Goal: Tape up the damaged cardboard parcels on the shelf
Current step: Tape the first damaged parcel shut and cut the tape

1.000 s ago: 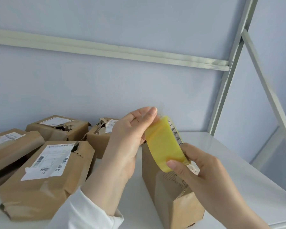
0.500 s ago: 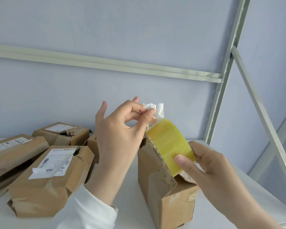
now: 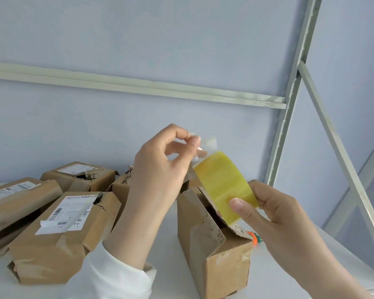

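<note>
My right hand [image 3: 274, 214] grips a yellow roll of tape [image 3: 222, 184], thumb on its outer face, above a torn cardboard parcel [image 3: 214, 247] standing on the white shelf [image 3: 166, 244]. My left hand [image 3: 160, 169] pinches the clear free end of the tape [image 3: 207, 144] between thumb and forefinger, lifted a little off the roll. The parcel's top flap is ripped and stands open under the roll.
Several more damaged brown parcels lie at the left: one with a white label [image 3: 58, 229], one at the far left [image 3: 15, 199], one behind [image 3: 80, 175]. A small orange object [image 3: 254, 237] lies right of the near parcel. A metal upright [image 3: 289, 100] and diagonal brace [image 3: 341, 152] stand at the right.
My left hand went from touching the roll's top to pinching the tape's free end and peeling it up. The view has tilted, showing more of the near parcel.
</note>
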{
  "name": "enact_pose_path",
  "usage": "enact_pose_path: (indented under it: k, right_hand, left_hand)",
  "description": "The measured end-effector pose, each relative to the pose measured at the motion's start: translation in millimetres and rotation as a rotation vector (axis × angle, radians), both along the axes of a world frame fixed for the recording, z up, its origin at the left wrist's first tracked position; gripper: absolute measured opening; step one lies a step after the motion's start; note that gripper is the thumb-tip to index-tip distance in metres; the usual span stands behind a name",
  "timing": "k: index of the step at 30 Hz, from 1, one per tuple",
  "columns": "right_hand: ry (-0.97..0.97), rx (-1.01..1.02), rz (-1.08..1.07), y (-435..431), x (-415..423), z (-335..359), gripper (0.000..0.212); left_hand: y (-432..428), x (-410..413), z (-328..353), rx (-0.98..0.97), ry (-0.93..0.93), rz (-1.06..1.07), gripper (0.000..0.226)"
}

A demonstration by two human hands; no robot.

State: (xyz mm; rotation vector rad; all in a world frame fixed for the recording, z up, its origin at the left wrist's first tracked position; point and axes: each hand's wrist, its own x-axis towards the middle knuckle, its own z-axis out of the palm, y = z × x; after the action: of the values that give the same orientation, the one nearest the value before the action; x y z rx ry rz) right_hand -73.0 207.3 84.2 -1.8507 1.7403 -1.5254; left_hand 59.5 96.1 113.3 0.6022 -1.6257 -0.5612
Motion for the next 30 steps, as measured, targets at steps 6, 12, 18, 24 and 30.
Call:
enact_pose_path:
  k: [6, 12, 18, 24, 30]
  right_hand:
    - [-0.017, -0.021, 0.027, 3, -4, -1, 0.03]
    - [-0.118, -0.009, -0.015, 3, 2, 0, 0.041]
    - [-0.4, 0.075, -0.003, 0, -6, -2, 0.035]
    - [-0.41, 0.179, 0.297, 9, -15, -13, 0.051]
    - [-0.388, 0.214, 0.43, 19, -22, -34, 0.03]
  left_hand:
    - [0, 1, 3, 0.014, 0.055, -0.144, 0.013]
    - [11, -16, 1, 0.037, 0.281, -0.279, 0.015]
    - [35, -13, 26, -0.105, 0.287, -0.371, 0.016]
    - [8, -16, 25, 0.314, 0.351, -0.438, 0.017]
    - [10, -26, 28, 0.37, 0.371, -0.519, 0.016]
